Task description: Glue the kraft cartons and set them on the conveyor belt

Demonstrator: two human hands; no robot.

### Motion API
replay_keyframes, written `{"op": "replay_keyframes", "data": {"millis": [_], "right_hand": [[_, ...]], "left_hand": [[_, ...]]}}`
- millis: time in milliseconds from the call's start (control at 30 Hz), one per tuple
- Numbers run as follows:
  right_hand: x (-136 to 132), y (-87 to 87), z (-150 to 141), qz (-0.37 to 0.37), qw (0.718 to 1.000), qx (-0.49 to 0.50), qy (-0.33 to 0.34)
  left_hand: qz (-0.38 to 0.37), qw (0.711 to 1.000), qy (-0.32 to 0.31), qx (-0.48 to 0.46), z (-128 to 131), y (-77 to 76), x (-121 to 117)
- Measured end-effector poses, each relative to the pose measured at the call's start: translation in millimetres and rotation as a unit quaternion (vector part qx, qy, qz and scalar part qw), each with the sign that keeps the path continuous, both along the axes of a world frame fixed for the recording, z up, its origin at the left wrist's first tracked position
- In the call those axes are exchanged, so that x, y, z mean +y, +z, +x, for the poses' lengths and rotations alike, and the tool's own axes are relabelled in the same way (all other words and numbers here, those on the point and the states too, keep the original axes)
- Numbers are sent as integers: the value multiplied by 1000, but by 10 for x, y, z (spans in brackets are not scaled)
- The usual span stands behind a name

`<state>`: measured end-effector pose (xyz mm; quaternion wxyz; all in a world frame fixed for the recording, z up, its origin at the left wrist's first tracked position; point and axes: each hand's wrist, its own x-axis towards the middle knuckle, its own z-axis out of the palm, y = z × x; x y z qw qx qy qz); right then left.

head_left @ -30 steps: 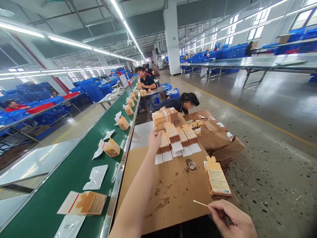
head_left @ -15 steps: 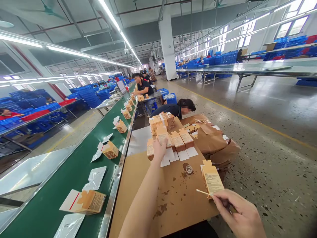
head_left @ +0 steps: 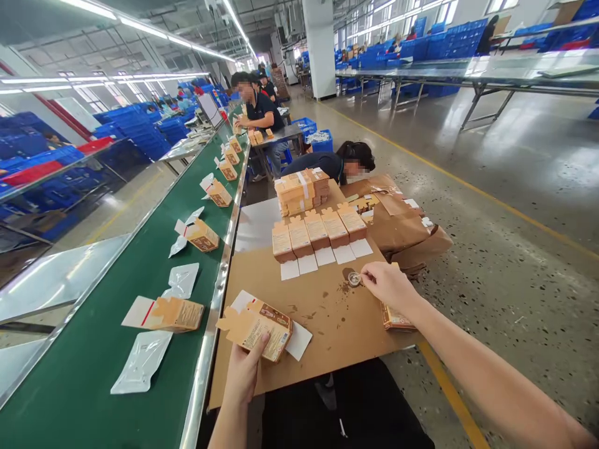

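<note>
An open printed carton (head_left: pixel 262 327), brown and cream, is gripped in my left hand (head_left: pixel 244 373) at the near left of the cardboard-covered table, its flaps unfolded at both ends. Over the table's right side my right hand (head_left: pixel 389 288) is closed in a pinch beside a small clear dish (head_left: pixel 354 279). It holds a cotton swab, plain a moment earlier, now mostly hidden by the fingers and reaching toward the dish. Below my right wrist lies another carton (head_left: pixel 394 319), partly covered. Several cartons (head_left: pixel 318 229) stand in a row beyond, white flaps toward me.
Along the left runs a green conveyor belt (head_left: pixel 93 368) with a metal edge, carrying open cartons and silver pouches (head_left: pixel 141 362). Bundled flat cartons (head_left: pixel 299 190) are stacked behind the row. A person (head_left: pixel 318 163) bends behind them. Brown wrapping paper (head_left: pixel 402 218) covers a pile at right.
My left hand has come back from the row toward me with a carton. My right hand has moved forward and left with the swab to the dish. The view has tipped downward.
</note>
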<state>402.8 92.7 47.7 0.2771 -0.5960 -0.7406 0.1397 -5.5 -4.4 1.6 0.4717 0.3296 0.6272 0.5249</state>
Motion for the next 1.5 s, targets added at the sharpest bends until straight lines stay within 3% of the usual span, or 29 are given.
{"op": "replay_keyframes", "data": {"millis": [133, 267, 400, 467, 533, 633, 800, 1100, 1300, 1500], "right_hand": [[83, -48, -29, -36, 999, -32, 6], [85, 93, 10, -48, 998, -47, 21], [-186, 276, -40, -31, 998, -37, 30], [-447, 262, -210, 3, 999, 15, 50], [-730, 142, -483, 38, 989, 108, 89], [-1040, -168, -942, 31, 974, 197, 106], [-1120, -556, -1330, 22, 973, 205, 104], [-1044, -677, -1294, 34, 972, 203, 110], [-1193, -565, -1101, 34, 971, 221, 82], [-1383, -426, -871, 21, 971, 233, 47]], "left_hand": [[-8, 1000, 4, 5, 70, -105, 69], [-15, 1000, 6, -4, 115, -56, 141], [-5, 1000, 11, -5, 222, 47, 190], [-3, 1000, 14, -6, 272, 72, 218], [-2, 1000, 29, -2, 307, 78, 245], [-10, 999, 34, 6, 331, 89, 269], [-18, 1000, 17, 12, 340, 133, 257], [-3, 999, -2, 40, 359, 53, 199], [58, 993, 3, 106, 503, -60, -43], [88, 979, 21, 183, 690, -46, -272]]}}
